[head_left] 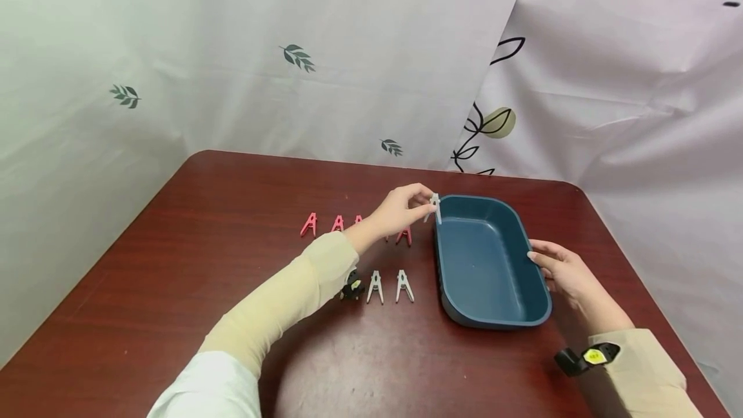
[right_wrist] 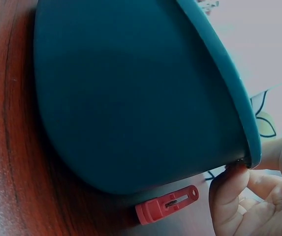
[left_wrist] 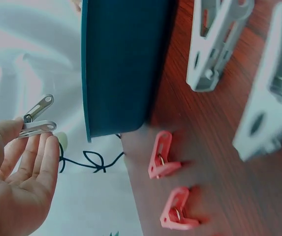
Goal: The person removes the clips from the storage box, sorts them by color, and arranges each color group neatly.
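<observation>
My left hand (head_left: 400, 208) pinches a light grey clothespin (head_left: 436, 201) between thumb and fingers at the left rim of a dark blue plastic basin (head_left: 482, 269). In the left wrist view that clothespin (left_wrist: 38, 129) sits at the fingertips, handle ends outward. The basin's inside shows nothing in it. My right hand (head_left: 571, 279) grips the basin's right rim, thumb on top and fingers below. Two more grey clothespins, one (head_left: 375, 287) beside the other (head_left: 404, 286), lie left of the basin. Behind them is a row of several red clothespins (head_left: 309, 224), partly hidden by my left forearm.
Everything stands on a dark red-brown wooden table (head_left: 174, 263). A pale curtain (head_left: 348, 102) with leaf prints hangs behind and at both sides. One red clothespin (right_wrist: 168, 204) lies beside the basin in the right wrist view. A black wrist camera (head_left: 589, 358) is strapped on the right sleeve.
</observation>
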A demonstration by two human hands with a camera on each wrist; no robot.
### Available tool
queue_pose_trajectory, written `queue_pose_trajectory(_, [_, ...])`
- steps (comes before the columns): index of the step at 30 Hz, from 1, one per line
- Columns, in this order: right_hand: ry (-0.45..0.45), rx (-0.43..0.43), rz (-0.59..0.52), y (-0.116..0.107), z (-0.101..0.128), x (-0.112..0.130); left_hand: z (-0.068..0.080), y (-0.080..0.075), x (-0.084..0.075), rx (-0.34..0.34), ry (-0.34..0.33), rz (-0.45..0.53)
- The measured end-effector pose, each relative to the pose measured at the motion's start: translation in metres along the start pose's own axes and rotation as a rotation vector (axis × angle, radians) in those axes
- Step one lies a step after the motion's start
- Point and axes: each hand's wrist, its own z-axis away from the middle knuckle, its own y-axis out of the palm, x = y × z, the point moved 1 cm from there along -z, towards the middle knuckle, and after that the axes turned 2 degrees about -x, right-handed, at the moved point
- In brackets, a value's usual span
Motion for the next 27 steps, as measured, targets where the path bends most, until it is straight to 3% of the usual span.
queue_pose_trajectory(12, [-0.007,-0.010,0.048,0.000,0.001,0.000,0.030,-0.027,0.008,0.005,-0.049,0.022])
queue_pose_trajectory(19, [-0.011,-0.016,0.080,0.002,0.000,0.000,0.054,-0.049,0.017,-0.051,-0.085,0.010])
queue_pose_trajectory(27, [-0.025,-0.020,0.117,0.001,-0.001,-0.001,0.074,-0.077,0.027,-0.103,-0.153,0.079])
